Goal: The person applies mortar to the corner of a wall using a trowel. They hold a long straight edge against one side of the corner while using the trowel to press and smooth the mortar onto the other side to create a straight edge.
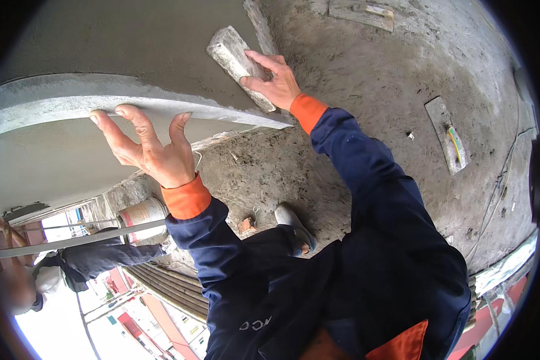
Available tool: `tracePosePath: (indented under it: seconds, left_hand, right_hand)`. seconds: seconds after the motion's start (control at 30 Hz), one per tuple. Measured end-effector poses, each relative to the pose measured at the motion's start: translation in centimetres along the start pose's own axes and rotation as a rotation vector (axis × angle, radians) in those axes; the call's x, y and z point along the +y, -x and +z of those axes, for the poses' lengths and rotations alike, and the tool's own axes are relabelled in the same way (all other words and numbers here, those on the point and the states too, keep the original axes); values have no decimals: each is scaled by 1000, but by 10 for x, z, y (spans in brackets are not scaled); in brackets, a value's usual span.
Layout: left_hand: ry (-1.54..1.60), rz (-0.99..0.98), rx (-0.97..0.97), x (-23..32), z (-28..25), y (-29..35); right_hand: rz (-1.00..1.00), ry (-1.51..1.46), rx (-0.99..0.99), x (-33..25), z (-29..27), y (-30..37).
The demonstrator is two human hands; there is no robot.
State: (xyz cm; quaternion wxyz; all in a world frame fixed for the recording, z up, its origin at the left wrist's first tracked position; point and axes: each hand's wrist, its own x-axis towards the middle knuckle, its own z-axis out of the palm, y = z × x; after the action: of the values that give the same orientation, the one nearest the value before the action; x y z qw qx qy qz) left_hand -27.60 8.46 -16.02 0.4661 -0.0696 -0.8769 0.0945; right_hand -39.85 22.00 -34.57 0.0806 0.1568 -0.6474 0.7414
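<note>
1. Head view: my left hand (157, 151) is unclasped, fingers spread and thumb apart, fingertips at the lower edge of a long grey bar (168, 103).
2. That bar lies across the smooth grey plaster (138, 51).
3. My right hand (274, 85) grasps a mortar-caked block (234, 60) between thumb and fingers, above the bar's right end.
4. Off to my right, a float with a yellow-green handle (441, 123) rests on the rough floor (390, 72).
5. A bucket (144, 217) stands at lower left, near another person's leg (111, 255).
</note>
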Motion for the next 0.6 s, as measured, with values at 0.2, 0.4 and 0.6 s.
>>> tracePosePath:
  seconds: [0.2, 0.4, 0.6]
  left_hand:
    - [22, 3, 4, -4, 1, 9]
    - [26, 5, 12, 3, -2, -1]
    - [-6, 11, -5, 4, 1, 1]
  right_hand:
    - [-350, 36, -84, -66, 4, 8]
    - [532, 120, -58, 23, -14, 47]
    - [34, 44, 69, -102, 7, 27]
